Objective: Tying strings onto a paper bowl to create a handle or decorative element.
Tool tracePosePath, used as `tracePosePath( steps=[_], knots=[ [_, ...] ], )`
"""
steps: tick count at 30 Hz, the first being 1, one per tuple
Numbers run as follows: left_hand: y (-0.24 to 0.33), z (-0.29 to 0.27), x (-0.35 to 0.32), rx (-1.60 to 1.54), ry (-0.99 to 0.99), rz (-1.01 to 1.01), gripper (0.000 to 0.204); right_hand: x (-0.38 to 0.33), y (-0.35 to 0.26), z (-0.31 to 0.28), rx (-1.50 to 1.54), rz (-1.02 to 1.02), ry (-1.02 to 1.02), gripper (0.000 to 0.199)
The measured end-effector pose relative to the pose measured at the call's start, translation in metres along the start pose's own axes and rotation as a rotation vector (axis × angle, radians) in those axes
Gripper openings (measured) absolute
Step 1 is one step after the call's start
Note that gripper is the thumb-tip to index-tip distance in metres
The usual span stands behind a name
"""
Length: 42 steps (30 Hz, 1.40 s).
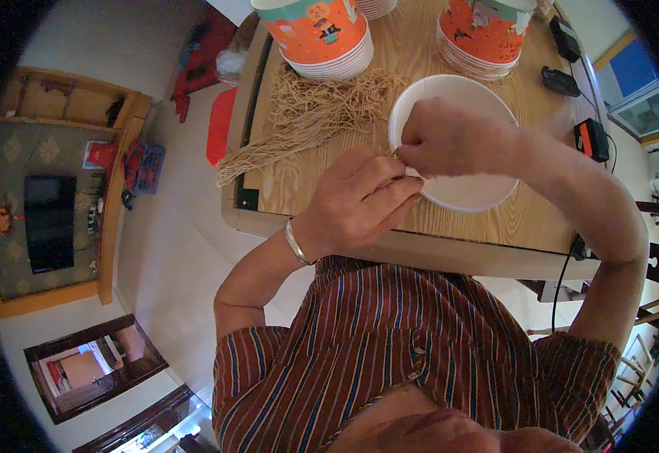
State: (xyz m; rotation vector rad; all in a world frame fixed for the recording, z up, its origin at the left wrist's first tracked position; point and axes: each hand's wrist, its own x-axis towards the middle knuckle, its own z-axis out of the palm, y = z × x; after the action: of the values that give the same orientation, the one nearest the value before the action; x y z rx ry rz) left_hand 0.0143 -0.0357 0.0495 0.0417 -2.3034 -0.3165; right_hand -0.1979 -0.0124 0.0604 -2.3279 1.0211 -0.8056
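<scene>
Over on the left of the worktop I've got the loose heap of pale noodle strands fanning out, its tail trailing toward the left edge, with a stack of orange paper bowls just behind it at the far side. Coming across, my left hand sits near the front edge, fingers curled in and pinched together on what looks like a thin strand or two, right at the rim of the white bowl. My right hand is over the bowl, fingertips closed tight, touching the left hand's fingers, so both hands are bunched on the same little bit. I'd say the trick here is to keep the pinch light so the strand doesn't snap, and stay over the bowl. Far right, a second orange stack, and small black devices along the right edge.
</scene>
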Motion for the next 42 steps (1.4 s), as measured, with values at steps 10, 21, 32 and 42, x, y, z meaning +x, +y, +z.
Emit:
tracePosePath(
  steps=[10,21,32,42],
  knots=[
    [-0.003,0.005,-0.006,-0.035,-0.031,-0.061,0.027,0.013,-0.022,-0.022,0.716,1.078,-0.373,0.028],
    [-0.001,0.004,0.009,-0.02,-0.104,-0.099,0.029,0.005,-0.024,-0.014,0.766,1.083,-0.267,0.028],
    [-0.008,0.008,0.006,-0.265,-0.06,-0.277,0.016,0.003,-0.027,-0.014,0.772,1.021,-0.239,0.028],
    [-0.007,0.021,-0.024,-1.072,0.178,-1.004,0.007,-0.01,-0.022,-0.002,0.832,0.934,-0.085,0.023]
  ],
)
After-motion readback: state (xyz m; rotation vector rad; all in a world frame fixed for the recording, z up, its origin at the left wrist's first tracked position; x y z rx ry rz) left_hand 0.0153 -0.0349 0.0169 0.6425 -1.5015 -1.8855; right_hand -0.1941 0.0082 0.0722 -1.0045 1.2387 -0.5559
